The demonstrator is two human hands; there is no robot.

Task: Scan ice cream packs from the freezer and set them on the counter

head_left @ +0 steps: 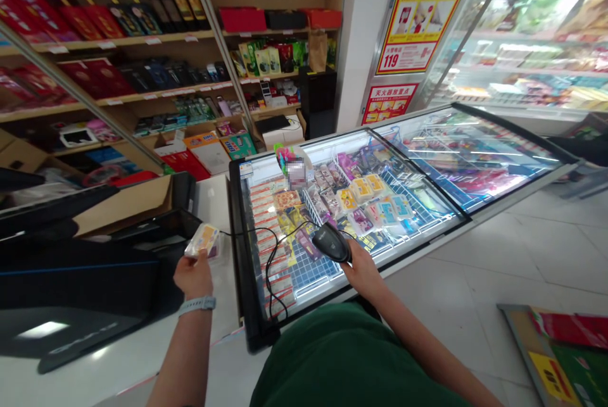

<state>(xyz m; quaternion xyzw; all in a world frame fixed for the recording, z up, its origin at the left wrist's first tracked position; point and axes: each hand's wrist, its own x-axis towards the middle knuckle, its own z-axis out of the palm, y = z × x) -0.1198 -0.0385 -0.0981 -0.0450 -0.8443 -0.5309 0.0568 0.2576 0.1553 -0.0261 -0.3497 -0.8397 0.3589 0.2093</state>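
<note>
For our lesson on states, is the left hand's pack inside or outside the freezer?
Outside: the left hand holds the pack beyond the black end of the freezer.

A glass-topped freezer (241, 255) bears small packs (373, 212) and black scanner cable (268, 266).

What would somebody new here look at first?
Probably the big, bright glass-topped freezer in the middle, with its colourful packs. Then, maybe, the black scanner in the right hand, above the freezer, and the small pack in the left hand, left of it.
</note>
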